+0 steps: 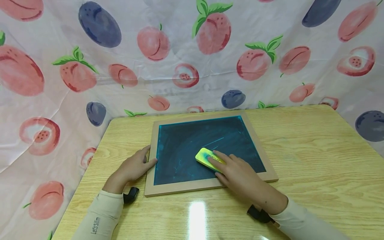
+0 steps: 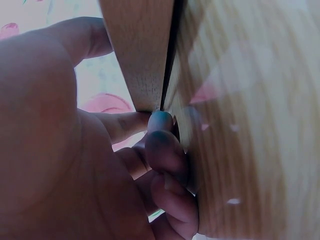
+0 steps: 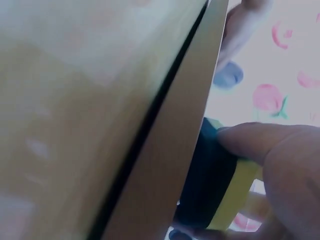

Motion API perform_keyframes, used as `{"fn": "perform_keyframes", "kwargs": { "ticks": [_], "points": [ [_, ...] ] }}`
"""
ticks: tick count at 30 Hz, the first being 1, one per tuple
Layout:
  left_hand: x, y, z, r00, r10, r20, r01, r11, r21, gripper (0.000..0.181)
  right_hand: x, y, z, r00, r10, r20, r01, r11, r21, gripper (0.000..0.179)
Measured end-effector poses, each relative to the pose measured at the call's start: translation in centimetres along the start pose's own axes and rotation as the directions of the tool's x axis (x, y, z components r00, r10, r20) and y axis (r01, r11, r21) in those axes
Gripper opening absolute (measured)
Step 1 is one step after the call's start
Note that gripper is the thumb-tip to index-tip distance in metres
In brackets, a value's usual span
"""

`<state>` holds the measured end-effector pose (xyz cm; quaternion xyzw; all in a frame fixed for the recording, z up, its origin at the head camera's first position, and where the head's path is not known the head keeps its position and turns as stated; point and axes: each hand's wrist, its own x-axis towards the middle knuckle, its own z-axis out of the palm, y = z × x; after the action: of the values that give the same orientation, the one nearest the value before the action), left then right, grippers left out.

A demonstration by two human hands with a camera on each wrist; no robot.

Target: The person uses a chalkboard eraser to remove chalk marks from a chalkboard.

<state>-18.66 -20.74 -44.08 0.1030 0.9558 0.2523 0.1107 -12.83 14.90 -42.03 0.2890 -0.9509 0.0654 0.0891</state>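
A small chalkboard (image 1: 186,143) with a wooden frame (image 1: 183,191) lies on the table. Blue smears and a few thin chalk lines mark its dark surface. My right hand (image 1: 240,176) holds a yellow chalkboard eraser (image 1: 204,156) flat on the board's lower middle. In the right wrist view, the eraser's dark felt side (image 3: 207,180) faces the board and the thumb presses its edge. At the board's left side, my left hand (image 1: 135,165) grips the frame. Its thumb lies over the frame's top, while the left wrist view shows curled fingers (image 2: 167,155) against the outer edge.
The light wood table (image 1: 315,160) extends on both sides of the board and in front of it. Behind and to the left hangs a fruit-print cloth (image 1: 180,43). Black wrist cameras (image 1: 131,195) sit under both wrists.
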Motion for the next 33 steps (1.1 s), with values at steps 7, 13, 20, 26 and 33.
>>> {"fn": "perform_keyframes", "kwargs": {
  "ticks": [7,13,20,26,33],
  "points": [
    [0.0,0.0,0.0,1.0,-0.004,-0.003,0.004,1.0,-0.017,0.073,0.2,3.6,-0.5,0.992,0.122,-0.04,-0.123,0.992,-0.033,0.052],
    [-0.1,-0.1,0.1,1.0,0.002,-0.002,-0.002,0.999,-0.038,0.072,0.2,6.1,-1.1,0.978,0.205,-0.047,-0.208,0.976,-0.07,0.05],
    [-0.1,0.0,0.1,1.0,-0.01,-0.003,0.01,1.0,-0.026,0.074,0.1,6.9,-1.2,0.968,0.25,-0.021,-0.25,0.965,-0.074,0.05],
    [-0.1,0.0,0.1,1.0,-0.007,0.001,0.007,1.0,-0.01,0.075,0.0,6.7,-1.3,0.973,0.23,-0.025,-0.231,0.971,-0.063,0.048],
    [-0.1,0.0,0.1,1.0,-0.01,0.004,0.01,1.0,-0.015,0.074,-0.1,6.0,-1.1,0.984,0.165,-0.065,-0.17,0.981,-0.091,0.045]
  ]
}}
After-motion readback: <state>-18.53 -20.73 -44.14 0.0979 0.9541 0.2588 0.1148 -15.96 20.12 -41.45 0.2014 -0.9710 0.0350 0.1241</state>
